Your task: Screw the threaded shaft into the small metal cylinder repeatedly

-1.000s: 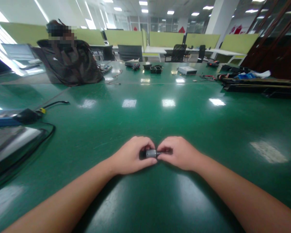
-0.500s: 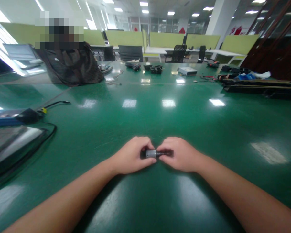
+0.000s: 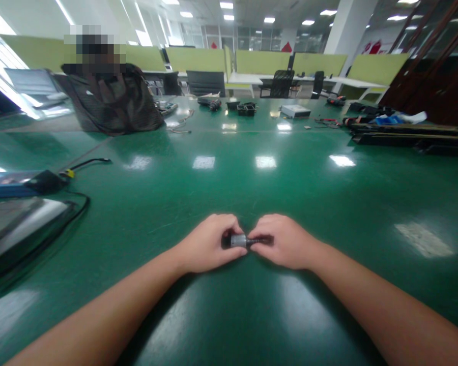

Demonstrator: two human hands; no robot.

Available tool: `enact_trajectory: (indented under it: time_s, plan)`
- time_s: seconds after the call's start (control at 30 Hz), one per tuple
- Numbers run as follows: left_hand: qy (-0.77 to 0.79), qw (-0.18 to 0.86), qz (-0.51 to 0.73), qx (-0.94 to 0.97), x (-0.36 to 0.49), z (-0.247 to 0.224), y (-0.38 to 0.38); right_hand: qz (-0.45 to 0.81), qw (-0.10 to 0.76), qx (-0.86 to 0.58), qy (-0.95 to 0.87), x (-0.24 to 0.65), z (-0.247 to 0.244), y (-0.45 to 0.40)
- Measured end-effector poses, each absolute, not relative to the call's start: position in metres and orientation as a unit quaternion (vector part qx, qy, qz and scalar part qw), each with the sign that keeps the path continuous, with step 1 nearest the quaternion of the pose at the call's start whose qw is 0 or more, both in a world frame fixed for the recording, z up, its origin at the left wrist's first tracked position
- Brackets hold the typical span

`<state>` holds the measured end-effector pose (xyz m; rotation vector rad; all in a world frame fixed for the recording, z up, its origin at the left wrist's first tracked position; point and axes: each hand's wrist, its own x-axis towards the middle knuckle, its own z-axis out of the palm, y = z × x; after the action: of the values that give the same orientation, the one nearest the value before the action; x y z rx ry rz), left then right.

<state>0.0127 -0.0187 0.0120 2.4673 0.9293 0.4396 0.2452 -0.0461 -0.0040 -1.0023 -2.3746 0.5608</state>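
My left hand [image 3: 212, 244] is closed around the thick end of a small black-and-silver cylindrical part [image 3: 238, 240], thumb below it and fingers above. The part lies level, pointing left to right, low over the green table [image 3: 229, 193]. From its right side runs a narrow, dark, ribbed stem, and my right hand [image 3: 284, 242] pinches that stem between thumb and fingers. The two thumbs almost meet in the middle. My palms hide some of the part, and it is too small to tell its exact kind.
At the left edge lie a blue device [image 3: 11, 184] with a black cable and a grey panel-like device [image 3: 19, 223]. A dark mesh bag [image 3: 114, 104] stands far left, with a person behind it. Several electronic parts and a flat silver box [image 3: 295, 112] sit along the back; black strips [image 3: 412, 136] lie right.
My hands and the cylindrical part stay nearly in place. Behind the bag, the person's blurred head has shifted slightly to the right and down.
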Motion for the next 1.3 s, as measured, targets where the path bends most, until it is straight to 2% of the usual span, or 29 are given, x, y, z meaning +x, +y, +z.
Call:
enact_trajectory:
  time_s: [1.3]
  plan:
    - [0.332, 0.243, 0.157, 0.898, 0.0124, 0.0129, -0.0185, 0.197, 0.234, -0.370, -0.877, 0.2536, 0.0019, -0.0457]
